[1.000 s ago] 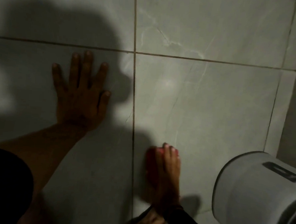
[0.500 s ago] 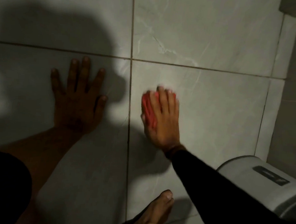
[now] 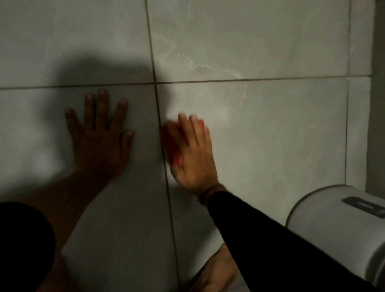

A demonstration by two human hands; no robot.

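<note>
1. Your left hand (image 3: 99, 138) lies flat on the floor (image 3: 267, 128), palm down, with its fingers straight and spread. It holds nothing.
2. That hand sits in shadow on the tile to the left of the long grout line (image 3: 171, 212). Its fingertips stop just short of the cross joint above them.
3. Your right hand (image 3: 193, 155) lies on top of the red pad (image 3: 172, 142). Its fingers are stretched out straight over the pad and press it against the tile, not curled round it.
4. The pad lies on the floor just to the right of the long grout line, with its left edge at or nearly on the line. Red shows to the left of your fingers and a little past their tips; the rest is under your hand.
5. The right hand and the pad are blurred, so you cannot make out the thumb or the pad's exact shape.
6. The two hands lie side by side, apart, with the grout line between them.
7. A black sleeve (image 3: 271, 245) covers your right arm to the wrist; your left forearm is bare.
8. Your bare foot (image 3: 215, 276) rests on the floor at the lower edge, under the right arm.
9. A white rounded container (image 3: 339, 234) with a dark label (image 3: 368, 207) stands at the right, well apart from the pad.
</note>
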